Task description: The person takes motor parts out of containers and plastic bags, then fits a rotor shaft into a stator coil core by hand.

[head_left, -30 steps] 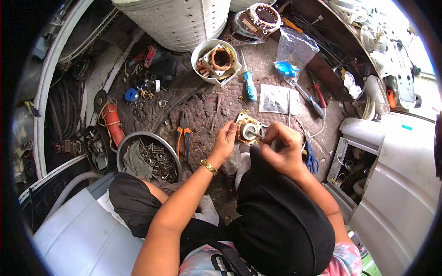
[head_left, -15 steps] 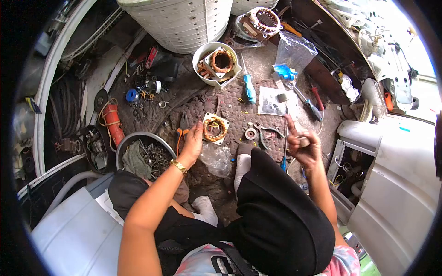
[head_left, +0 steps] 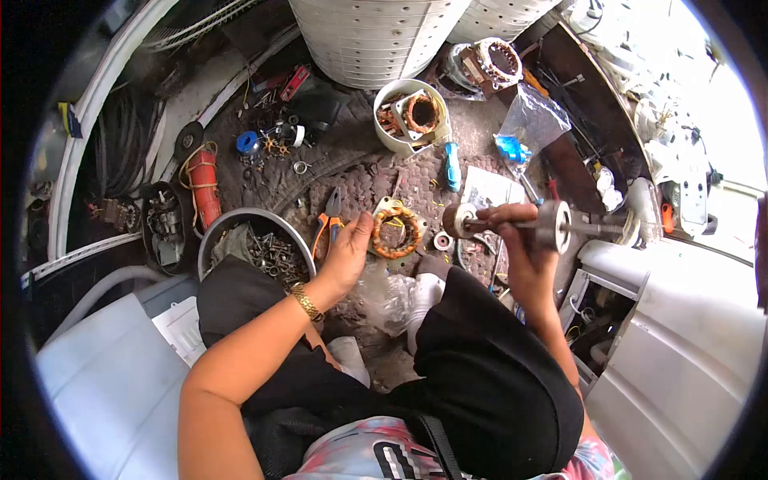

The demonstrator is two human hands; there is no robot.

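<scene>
My right hand (head_left: 528,256) is wrapped round a metal rotor shaft (head_left: 554,226) with round discs on it, raised to the right of centre. My left hand (head_left: 344,260) is beside a copper-wound stator (head_left: 398,230), its fingers at the stator's left edge and pressed together; whether they grip it is hard to tell. The stator lies over the brown textured mat (head_left: 360,182). A small metal ring (head_left: 442,241) rests just right of the stator, and orange-handled pliers (head_left: 329,224) lie behind my left hand.
A grey bowl of bolts (head_left: 272,248) stands at the left. Farther back are a white bucket (head_left: 438,138) with copper windings, a blue screwdriver (head_left: 453,166) and a plastic bag (head_left: 534,120). A red cylinder (head_left: 205,188) lies left, a large perforated drum (head_left: 376,40) behind.
My right hand has brought up the rotor shaft, which was not in it half a second ago. The view has shifted, and my left hand stays by the stator.
</scene>
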